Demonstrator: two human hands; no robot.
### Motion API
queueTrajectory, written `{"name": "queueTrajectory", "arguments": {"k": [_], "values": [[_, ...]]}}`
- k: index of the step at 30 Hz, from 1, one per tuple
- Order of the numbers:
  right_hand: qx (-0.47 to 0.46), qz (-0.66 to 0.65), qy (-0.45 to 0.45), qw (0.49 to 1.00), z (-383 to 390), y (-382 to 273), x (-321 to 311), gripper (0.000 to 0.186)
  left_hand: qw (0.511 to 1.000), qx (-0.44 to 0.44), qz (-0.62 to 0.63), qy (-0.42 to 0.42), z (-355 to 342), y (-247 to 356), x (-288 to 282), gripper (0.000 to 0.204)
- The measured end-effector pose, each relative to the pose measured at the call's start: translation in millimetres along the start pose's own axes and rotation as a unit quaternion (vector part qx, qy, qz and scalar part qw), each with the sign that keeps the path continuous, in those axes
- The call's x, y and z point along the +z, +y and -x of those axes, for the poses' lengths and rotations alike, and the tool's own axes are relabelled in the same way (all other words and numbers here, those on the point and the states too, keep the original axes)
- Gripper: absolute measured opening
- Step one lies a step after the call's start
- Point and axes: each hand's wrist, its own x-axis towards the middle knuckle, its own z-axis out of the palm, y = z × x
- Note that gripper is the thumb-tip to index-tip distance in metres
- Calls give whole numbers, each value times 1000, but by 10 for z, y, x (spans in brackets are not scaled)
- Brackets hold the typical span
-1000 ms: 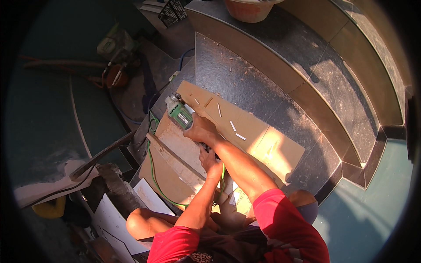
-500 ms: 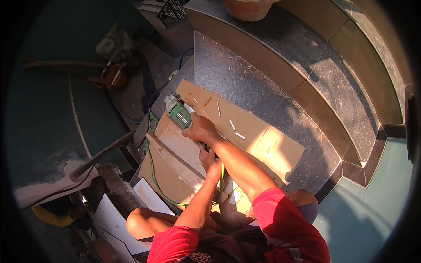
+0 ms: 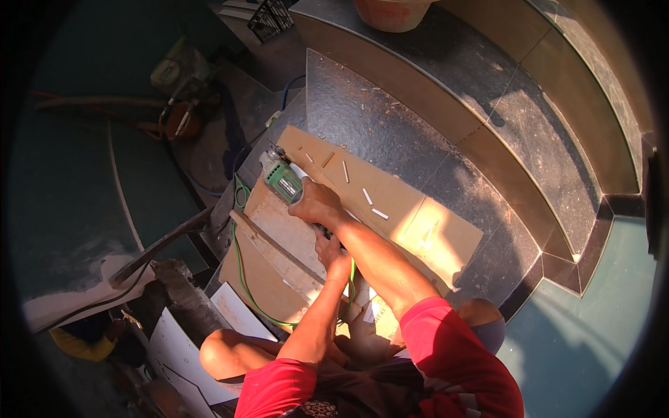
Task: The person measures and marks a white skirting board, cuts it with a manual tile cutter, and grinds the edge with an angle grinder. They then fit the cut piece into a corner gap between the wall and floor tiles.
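Observation:
A green angle grinder lies over a sheet of brown cardboard, its metal head and disc toward the far left corner of the sheet. My right hand is wrapped round its body. Nearer to me, my left hand is closed at the grinder's rear end, partly under my right forearm. A pale strip shows beside the grinder's head, mostly hidden by the tool and my right hand. Left of my hands lies a long wooden batten across a pale dusty board.
Several white strips are scattered on the cardboard. A green cord loops along its left side. Curved tiled steps rise at the right, with a bucket on one. White panels stand at lower left, near another person's yellow sleeve.
My hands and the grinder stay almost in place; the whole view shifts very slightly. At the lower left, the other person's hand has moved a little.

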Motion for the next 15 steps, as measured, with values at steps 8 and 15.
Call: {"name": "queueTrajectory", "arguments": {"k": [8, 15], "values": [[-1, -5, 1, 1000, 2, 25, 30, 63, 999, 6, 37, -5, -9, -9, -4, 65], [18, -11, -17, 1000, 35, 27, 2, 65, 1000, -22, -4, -20, 12, 53, -21, 64]]}}
